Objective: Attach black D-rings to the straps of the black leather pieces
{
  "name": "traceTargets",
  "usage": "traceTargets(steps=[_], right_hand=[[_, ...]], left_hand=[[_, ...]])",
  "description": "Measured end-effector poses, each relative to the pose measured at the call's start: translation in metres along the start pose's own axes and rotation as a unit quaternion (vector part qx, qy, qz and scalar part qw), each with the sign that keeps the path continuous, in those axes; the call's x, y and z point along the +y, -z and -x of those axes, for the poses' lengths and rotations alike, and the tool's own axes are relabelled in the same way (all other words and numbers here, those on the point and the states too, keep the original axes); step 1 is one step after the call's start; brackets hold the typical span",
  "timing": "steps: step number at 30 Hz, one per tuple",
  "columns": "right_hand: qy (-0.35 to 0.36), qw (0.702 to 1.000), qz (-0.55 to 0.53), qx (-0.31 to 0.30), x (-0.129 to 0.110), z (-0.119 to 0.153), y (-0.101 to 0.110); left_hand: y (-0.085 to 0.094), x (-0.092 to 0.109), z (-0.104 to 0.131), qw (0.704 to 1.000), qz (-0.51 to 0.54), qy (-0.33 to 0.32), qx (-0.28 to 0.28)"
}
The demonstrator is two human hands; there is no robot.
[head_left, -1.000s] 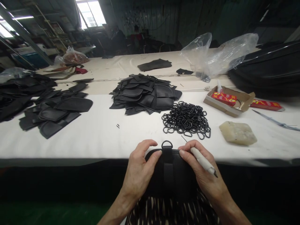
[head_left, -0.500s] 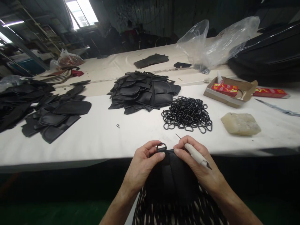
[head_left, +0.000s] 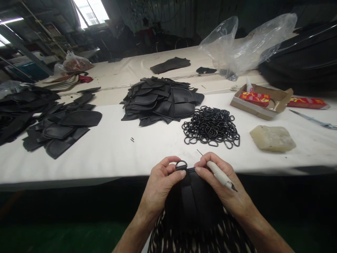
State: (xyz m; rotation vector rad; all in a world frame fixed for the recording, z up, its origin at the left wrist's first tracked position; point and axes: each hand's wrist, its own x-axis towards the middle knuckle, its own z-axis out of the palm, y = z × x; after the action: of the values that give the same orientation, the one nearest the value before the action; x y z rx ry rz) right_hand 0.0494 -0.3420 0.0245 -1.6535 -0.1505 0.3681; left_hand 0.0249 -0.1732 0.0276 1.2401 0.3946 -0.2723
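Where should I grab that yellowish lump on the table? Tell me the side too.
Take the yellowish lump across its shorter span, fingers on the near and far edges, coming from above. It lies flat and wide on the white table, clear of the pile of black rings to its left, so nothing probably blocks that approach.

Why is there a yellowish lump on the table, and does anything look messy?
Nothing looks spilled or broken. The yellowish lump just sits alone on the white table, right of the loose heap of black rings. What it is cannot be told. The black pieces lie in an untidy pile.
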Motion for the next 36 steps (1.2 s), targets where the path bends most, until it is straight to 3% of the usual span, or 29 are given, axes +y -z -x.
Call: traceTargets(steps=[9,15,18,25,34,36], right_hand=[[0.008,0.998,0.044,0.034,0.001,0.001,0.006],[-0.012,0.997,-0.021,0.080,0.011,-0.002,0.009],[-0.013,0.995,-0.032,0.098,0.017,-0.001,0.007],[0.012,0.991,0.065,0.117,0.016,0.001,0.004],[0.087,0.980,0.082,0.161,0.007,0.007,-0.003],[0.090,0.982,0.077,0.148,0.004,0.006,-0.001]], left_hand=[[0.005,0.011,0.005,0.996,-0.040,0.034,-0.069],[0.010,0.014,0.012,0.996,0.017,0.025,-0.083],[0.006,0.016,0.017,0.997,0.003,0.023,-0.075],[-0.006,0.022,0.021,0.998,-0.053,-0.001,-0.029],[-0.005,0.017,0.019,0.997,-0.071,-0.025,-0.029],[-0.006,0.017,0.019,0.996,-0.076,-0.027,-0.032]])
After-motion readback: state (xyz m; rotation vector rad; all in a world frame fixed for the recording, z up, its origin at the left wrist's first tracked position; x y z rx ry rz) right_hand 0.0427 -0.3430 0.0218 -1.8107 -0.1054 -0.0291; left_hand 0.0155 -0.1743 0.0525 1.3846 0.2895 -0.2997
